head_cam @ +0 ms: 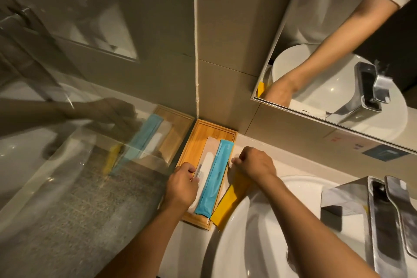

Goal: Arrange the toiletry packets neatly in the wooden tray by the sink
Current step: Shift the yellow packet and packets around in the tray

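A wooden tray [195, 142] sits in the corner of the counter, left of the sink. In it lie a clear packet with a white comb [207, 160] and, to its right, a long blue packet [214, 178]. A yellow packet [228, 203] lies half over the tray's right edge and the basin rim. My left hand [180, 185] rests on the comb packet's near end, fingers curled onto it. My right hand [255, 162] is closed over the yellow packet's far end, just right of the blue packet.
A white basin [248, 244] fills the lower right, with a chrome tap [383, 216] behind it. A mirror [338, 40] hangs on the tiled wall above. A glass panel [67, 142] stands directly left of the tray and reflects it.
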